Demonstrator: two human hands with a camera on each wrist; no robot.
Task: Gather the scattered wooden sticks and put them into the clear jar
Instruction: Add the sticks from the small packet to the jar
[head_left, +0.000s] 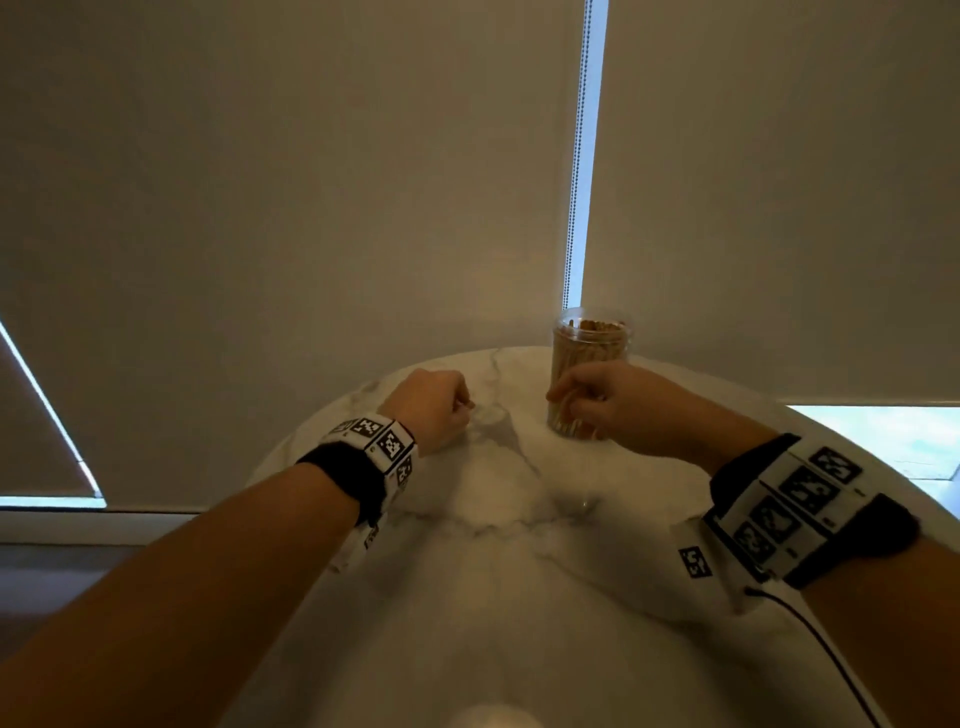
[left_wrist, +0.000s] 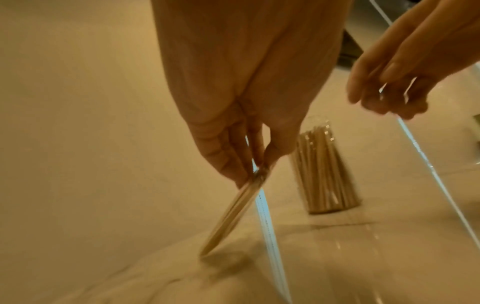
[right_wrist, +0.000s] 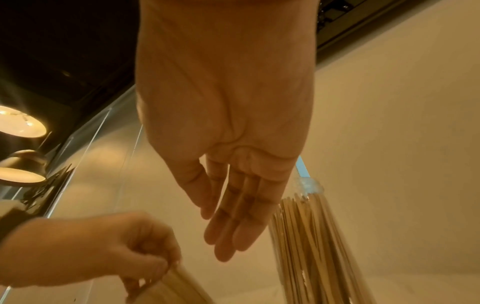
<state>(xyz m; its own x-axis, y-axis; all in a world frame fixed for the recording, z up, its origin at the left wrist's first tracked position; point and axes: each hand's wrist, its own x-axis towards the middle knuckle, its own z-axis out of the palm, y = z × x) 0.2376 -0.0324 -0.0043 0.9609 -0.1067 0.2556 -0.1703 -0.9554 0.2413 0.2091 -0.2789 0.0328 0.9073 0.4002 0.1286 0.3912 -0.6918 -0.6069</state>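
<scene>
A clear jar (head_left: 589, 353) packed with upright wooden sticks stands at the far side of the round marble table (head_left: 493, 545). My left hand (head_left: 462, 408) is to the jar's left, fingers curled. In the left wrist view my left hand (left_wrist: 255, 174) pinches a small bundle of wooden sticks (left_wrist: 233, 214) that slants down, its tips near the tabletop. My right hand (head_left: 561, 395) hovers in front of the jar. The right wrist view shows my right hand (right_wrist: 228, 236) with straight fingers and nothing in it, beside the jar (right_wrist: 311, 236).
Beige roller blinds hang close behind the table, with a bead chain (head_left: 576, 156) in the gap behind the jar. A thin black cable (head_left: 831, 649) trails from my right wristband. Ceiling lamps (right_wrist: 20, 125) glow at the left of the right wrist view.
</scene>
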